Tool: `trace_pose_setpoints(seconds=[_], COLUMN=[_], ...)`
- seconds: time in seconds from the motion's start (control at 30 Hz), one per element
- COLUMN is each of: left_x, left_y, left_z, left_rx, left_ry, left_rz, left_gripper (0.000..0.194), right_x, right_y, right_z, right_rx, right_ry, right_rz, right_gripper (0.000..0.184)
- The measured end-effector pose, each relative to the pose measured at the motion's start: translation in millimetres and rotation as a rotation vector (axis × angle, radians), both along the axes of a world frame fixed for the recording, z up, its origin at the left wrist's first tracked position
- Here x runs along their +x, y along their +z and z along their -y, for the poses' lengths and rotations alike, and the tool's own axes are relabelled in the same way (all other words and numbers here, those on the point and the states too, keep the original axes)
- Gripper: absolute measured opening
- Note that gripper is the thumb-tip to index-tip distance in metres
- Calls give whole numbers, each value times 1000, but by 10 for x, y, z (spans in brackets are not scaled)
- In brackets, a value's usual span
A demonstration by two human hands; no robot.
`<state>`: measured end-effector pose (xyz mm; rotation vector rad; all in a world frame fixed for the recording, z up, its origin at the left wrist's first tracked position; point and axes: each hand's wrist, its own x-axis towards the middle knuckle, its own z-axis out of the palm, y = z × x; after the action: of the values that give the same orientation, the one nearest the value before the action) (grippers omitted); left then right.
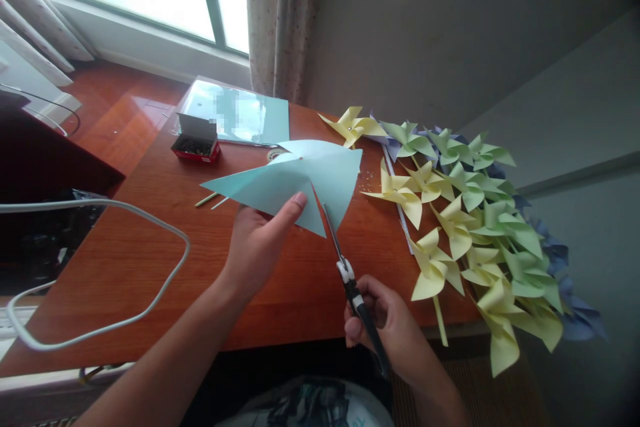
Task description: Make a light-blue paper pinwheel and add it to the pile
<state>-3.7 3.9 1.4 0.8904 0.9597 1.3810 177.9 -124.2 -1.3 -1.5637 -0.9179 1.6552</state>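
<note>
A sheet of light blue paper is pinched in my left hand, thumb on top and fingers underneath. Slits run from its edge toward the centre, so its flaps spread apart. My right hand grips a pair of scissors with black and white handles. Their blades point away from me and lie at the slit on the paper's near right side. How far the blades are apart is hard to make out.
Yellow pinwheels and green pinwheels crowd the table's right side, purple ones behind. A small red box and a packet of blue paper stand at the back. A white cable loops across the left of the wooden table.
</note>
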Motion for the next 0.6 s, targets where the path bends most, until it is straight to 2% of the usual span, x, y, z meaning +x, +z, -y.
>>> trace_pose_setpoints(seconds=[0.17,0.27,0.37,0.5,0.6], left_x=[-10,-17,-28,-39,-42], left_y=[8,28,41,38,40], left_z=[-62,-82,-93,-105,-106], left_rx=[-44,-14,-6,-16,-53], left_ry=[142,154,145,131,131], left_rz=[89,167,254,292,296], left_gripper=[19,14,9,9,12], right_x=[180,287,361,352,284], right_y=[16,-21,-76,-74,-12], right_z=[16,-17,-89,-240,-352], right_rx=[-36,15,79,186,266], right_ry=[-60,-97,-121,-148,-94], right_rz=[81,153,217,437,646], right_gripper=[40,34,40,46,46])
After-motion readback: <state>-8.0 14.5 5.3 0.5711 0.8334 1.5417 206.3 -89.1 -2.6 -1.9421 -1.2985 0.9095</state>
